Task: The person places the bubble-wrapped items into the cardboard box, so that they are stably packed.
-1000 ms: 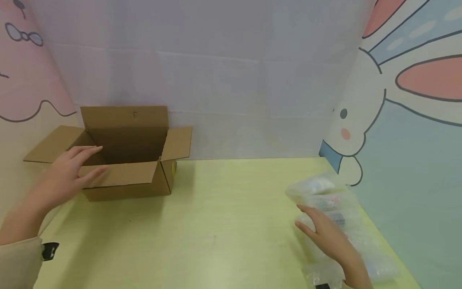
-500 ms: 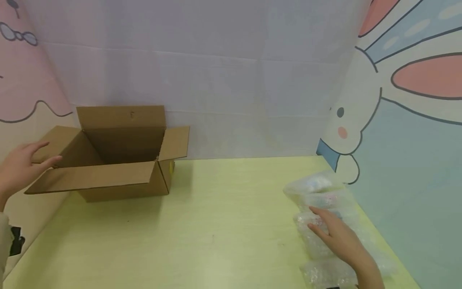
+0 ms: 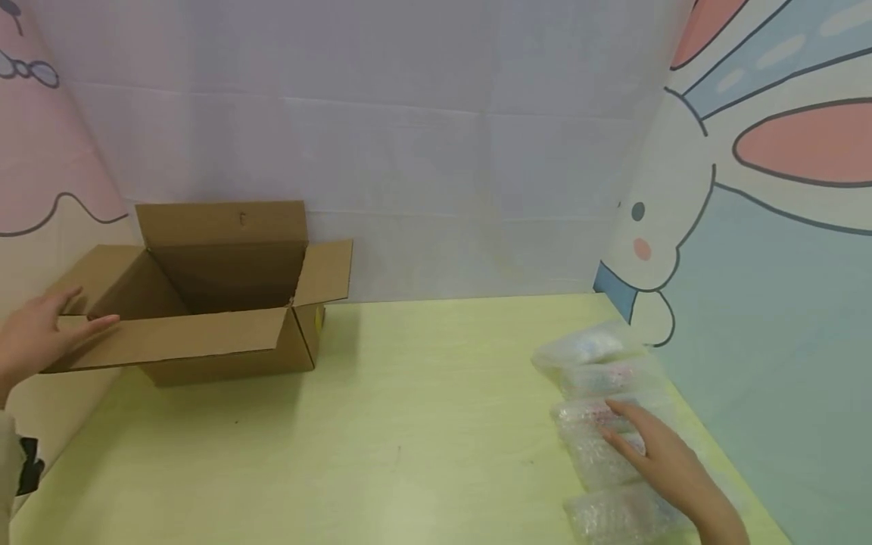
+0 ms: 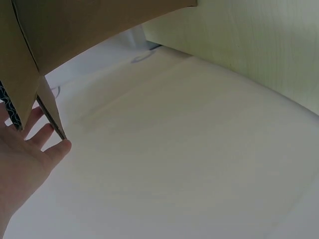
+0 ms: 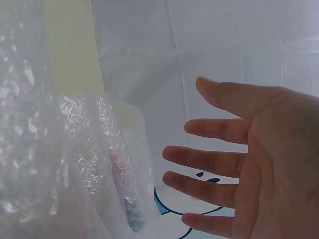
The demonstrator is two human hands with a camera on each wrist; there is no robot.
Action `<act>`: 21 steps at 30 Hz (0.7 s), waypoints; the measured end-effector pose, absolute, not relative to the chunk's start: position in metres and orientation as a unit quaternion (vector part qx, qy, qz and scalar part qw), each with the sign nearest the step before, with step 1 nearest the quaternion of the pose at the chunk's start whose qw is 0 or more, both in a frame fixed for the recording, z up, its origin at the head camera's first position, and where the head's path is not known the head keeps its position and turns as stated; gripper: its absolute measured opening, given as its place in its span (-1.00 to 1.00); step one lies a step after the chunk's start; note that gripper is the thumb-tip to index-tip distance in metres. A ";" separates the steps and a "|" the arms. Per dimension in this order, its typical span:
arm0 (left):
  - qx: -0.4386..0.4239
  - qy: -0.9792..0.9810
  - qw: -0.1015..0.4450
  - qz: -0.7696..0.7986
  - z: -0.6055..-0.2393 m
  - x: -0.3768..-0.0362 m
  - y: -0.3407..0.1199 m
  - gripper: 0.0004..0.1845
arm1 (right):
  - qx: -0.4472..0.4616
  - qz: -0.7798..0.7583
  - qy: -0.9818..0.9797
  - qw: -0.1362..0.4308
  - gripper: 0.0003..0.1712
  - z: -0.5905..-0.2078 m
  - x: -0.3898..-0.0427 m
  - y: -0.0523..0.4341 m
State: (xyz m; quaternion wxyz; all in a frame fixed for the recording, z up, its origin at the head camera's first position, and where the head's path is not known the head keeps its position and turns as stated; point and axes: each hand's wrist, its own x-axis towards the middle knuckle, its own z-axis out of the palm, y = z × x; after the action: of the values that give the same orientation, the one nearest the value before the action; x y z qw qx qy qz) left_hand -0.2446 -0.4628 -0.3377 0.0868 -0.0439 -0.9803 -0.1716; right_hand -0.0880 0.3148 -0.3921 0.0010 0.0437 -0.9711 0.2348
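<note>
On the left of the table, a cardboard box has its top flaps spread out. At its near left corner is my left hand, fingers loosely extended. In the left wrist view, the fingertips of the left hand meet the corner of a box flap; the other fingers are partly hidden by another flap. On the right, my right hand hovers over bubble-wrapped packages, its thumb and fingers apart. The right wrist view shows the right hand holding nothing, beside bubble wrap.
The light yellow table runs between box and packages. Several bubble-wrapped packages lie in a row along its right edge, with pinkish contents faintly showing. A white cloth backdrop stands behind, and a rabbit-printed panel borders the right side.
My left hand has moved left and down from above the box to its corner, and the front flap now shows fully. My right hand has shifted slightly right and down over the packages.
</note>
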 end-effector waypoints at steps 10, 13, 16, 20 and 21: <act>-0.072 -0.977 0.090 -0.177 -0.347 -0.250 -0.461 -0.02 | 0.067 0.290 -0.952 -0.075 -0.37 -0.403 -0.070 0.348; -0.066 -0.977 0.086 -0.181 -0.348 -0.250 -0.463 -0.01 | 0.055 0.284 -0.951 -0.109 -0.35 -0.409 -0.064 0.360; -0.065 -0.977 0.087 -0.185 -0.351 -0.249 -0.463 -0.01 | 0.044 0.278 -0.951 -0.131 -0.32 -0.414 -0.058 0.371; -0.068 -0.975 0.090 -0.193 -0.355 -0.248 -0.462 -0.02 | 0.022 0.260 -0.953 -0.156 -0.29 -0.418 -0.054 0.379; -0.068 -0.974 0.090 -0.194 -0.356 -0.248 -0.462 -0.03 | 0.015 0.251 -0.955 -0.159 -0.28 -0.419 -0.054 0.380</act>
State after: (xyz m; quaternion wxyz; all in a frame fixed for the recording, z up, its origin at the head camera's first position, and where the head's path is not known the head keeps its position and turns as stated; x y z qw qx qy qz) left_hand -0.2482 -0.4620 -0.3560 0.0897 -0.0681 -0.9744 -0.1944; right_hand -0.0539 0.3802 -0.4191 -0.1594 0.0150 -0.9546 0.2514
